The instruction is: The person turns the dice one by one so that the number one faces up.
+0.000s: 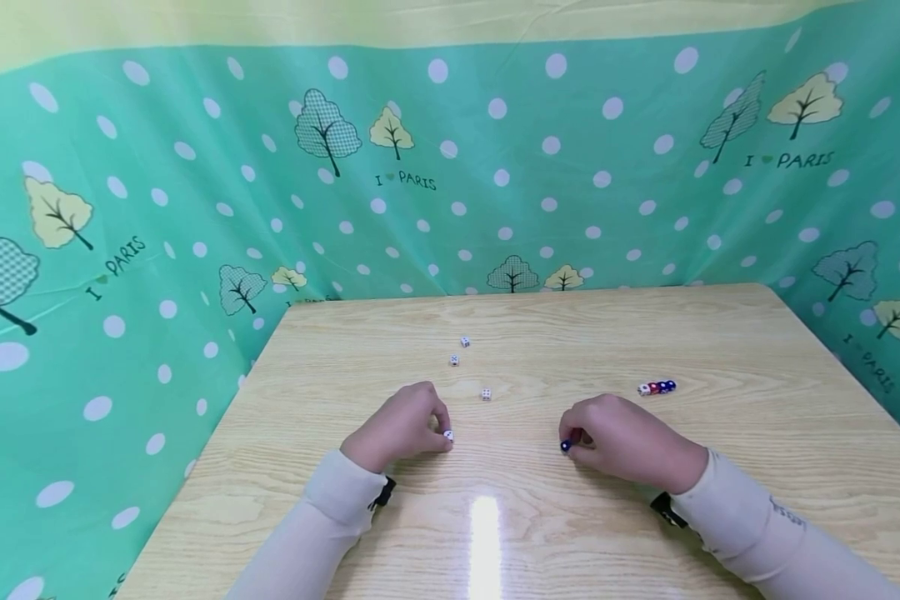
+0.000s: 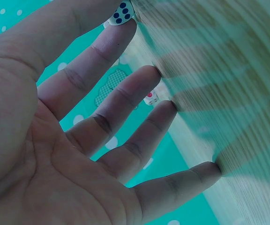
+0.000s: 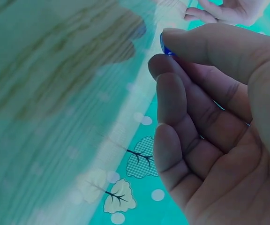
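Observation:
Between thumb and index finger my left hand [image 1: 407, 423] pinches a white die [image 1: 448, 436] at the tabletop. In the left wrist view that die [image 2: 123, 13] shows dark pips, and the other fingers are spread with their tips at the wood. To the right, my right hand [image 1: 617, 437] pinches a dark blue die [image 1: 566, 446] close to the table surface. Only a blue sliver of this die [image 3: 167, 46] shows in the right wrist view; the thumb and fingers cover the rest. A small patch of red shows behind it under the fingers.
Beyond my left hand lie three loose white dice, a near one [image 1: 486, 394], a middle one [image 1: 453, 361] and a far one [image 1: 465, 342]. A short row of white, red and blue dice [image 1: 653, 388] sits beyond my right hand. Patterned cloth [image 1: 420, 217] hangs around the wooden table [image 1: 540, 342].

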Available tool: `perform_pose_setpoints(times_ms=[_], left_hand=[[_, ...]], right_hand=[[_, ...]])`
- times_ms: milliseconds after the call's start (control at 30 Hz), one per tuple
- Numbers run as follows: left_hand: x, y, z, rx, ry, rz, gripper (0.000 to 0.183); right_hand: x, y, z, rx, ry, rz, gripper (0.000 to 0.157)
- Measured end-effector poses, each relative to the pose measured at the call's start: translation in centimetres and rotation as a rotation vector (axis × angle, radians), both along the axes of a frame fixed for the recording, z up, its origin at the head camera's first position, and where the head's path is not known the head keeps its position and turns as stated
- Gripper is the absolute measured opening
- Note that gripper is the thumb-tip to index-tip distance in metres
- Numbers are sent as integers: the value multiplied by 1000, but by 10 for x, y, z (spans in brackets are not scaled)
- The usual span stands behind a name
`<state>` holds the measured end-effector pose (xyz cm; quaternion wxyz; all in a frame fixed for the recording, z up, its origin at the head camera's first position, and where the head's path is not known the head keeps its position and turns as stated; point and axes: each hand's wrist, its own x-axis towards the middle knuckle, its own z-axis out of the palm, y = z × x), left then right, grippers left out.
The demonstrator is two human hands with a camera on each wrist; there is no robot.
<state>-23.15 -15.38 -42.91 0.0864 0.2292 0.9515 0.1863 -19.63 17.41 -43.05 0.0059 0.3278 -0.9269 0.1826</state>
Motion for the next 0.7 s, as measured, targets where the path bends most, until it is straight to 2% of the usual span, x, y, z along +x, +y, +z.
perform_pose_setpoints(times_ms=[333, 700], left_hand=[[0, 0, 0, 8, 3, -6, 21], [0, 0, 0, 9, -4, -5, 21]], right_hand=[[-5, 4, -5, -62, -103, 20, 19], [-8, 8, -11, -86, -176, 18, 18]])
